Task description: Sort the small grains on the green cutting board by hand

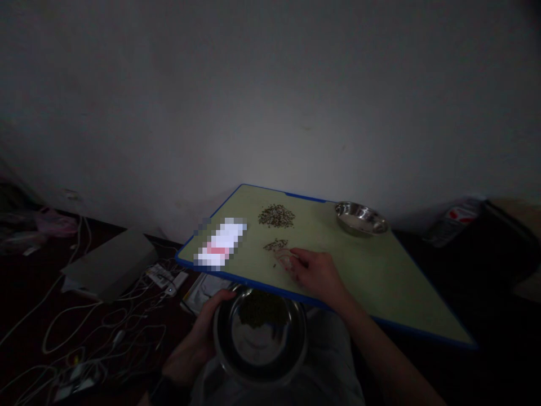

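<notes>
My left hand [211, 313] is closed on the rim of a steel bowl [260, 358], just below the front edge of the tabletop [363, 276]. Dark greenish, grain-like bits [262, 307] lie along the bowl's far side. Over the tabletop, my right hand [315, 270] grips a small clear plastic piece with a rounded edge [286, 258]; its exact kind is hard to make out. That piece is beside a small pile of dark, bean-like bits [276, 244]. Farther back lies a bigger pile of similar bits [276, 216].
A second steel bowl [361, 219] stands at the tabletop's back right. To the left lies a bright, blurred-out rectangular object [222, 242]. Tangled cables [114, 321] and a box [112, 262] are on the floor at left. A plastic bottle [452, 221] is at far right.
</notes>
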Available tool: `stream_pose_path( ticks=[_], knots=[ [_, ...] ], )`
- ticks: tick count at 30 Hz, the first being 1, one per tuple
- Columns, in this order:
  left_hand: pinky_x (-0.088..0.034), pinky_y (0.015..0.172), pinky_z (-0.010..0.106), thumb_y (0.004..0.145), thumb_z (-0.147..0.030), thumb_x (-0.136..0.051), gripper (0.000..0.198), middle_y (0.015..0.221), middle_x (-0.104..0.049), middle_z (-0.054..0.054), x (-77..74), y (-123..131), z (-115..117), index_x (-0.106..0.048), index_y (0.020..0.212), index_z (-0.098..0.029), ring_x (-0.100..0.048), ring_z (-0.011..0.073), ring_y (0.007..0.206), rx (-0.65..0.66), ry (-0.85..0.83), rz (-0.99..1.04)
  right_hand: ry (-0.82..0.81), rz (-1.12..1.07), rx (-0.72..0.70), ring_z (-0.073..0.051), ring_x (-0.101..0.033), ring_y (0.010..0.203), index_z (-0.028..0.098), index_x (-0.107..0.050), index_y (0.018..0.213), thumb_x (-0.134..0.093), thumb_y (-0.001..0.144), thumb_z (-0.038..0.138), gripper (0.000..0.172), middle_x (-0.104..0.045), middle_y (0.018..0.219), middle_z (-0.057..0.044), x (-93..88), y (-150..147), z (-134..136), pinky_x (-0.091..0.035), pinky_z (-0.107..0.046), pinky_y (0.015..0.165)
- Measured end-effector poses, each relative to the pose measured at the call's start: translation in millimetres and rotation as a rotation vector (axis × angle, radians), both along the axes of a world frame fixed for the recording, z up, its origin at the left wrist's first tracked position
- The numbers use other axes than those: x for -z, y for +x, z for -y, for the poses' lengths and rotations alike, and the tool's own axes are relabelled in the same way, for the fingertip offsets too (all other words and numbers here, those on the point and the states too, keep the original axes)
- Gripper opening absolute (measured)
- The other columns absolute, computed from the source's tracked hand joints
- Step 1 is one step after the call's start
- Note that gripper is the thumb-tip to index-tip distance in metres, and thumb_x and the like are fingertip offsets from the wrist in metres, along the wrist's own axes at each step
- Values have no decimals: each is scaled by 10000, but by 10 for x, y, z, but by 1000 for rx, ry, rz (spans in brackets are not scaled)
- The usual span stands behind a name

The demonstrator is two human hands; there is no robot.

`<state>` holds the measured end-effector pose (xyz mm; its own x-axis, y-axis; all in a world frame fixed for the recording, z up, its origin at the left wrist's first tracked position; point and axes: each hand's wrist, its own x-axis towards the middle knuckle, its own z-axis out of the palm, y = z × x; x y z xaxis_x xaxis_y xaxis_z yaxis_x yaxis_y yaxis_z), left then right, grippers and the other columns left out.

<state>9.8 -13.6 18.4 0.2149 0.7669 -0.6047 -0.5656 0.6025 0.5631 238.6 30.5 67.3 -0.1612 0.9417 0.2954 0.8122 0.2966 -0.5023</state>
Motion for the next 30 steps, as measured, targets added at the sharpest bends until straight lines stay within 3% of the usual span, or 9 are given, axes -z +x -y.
stream_pose_path(
  ticks=[15,18,30],
  knots=[
    [-524,569,272,715,-202,-603,203,562,-771,77,115,-30,-30,-742,612,-96,-689,195,510,66,12,71,18,-37,272,-186,-683,667,167,-748,906,-502,843,265,272,-745,778,-86,106,-79,46,-445,-239,598],
    [-521,549,273,721,-223,-604,222,524,-754,74,130,-45,-30,-730,588,-97,-675,190,478,95,-14,122,28,-76,336,-174,-673,624,168,-747,887,-495,844,264,273,-739,737,-79,139,-118,52,-453,-235,590],
    [-488,472,242,747,-181,-564,285,441,-713,52,52,-2,-17,-705,509,-111,-624,155,397,29,-43,58,0,-161,371,-175,-667,584,159,-738,914,-465,843,253,297,-724,677,-74,241,-120,-51,-482,-241,569]
  ],
)
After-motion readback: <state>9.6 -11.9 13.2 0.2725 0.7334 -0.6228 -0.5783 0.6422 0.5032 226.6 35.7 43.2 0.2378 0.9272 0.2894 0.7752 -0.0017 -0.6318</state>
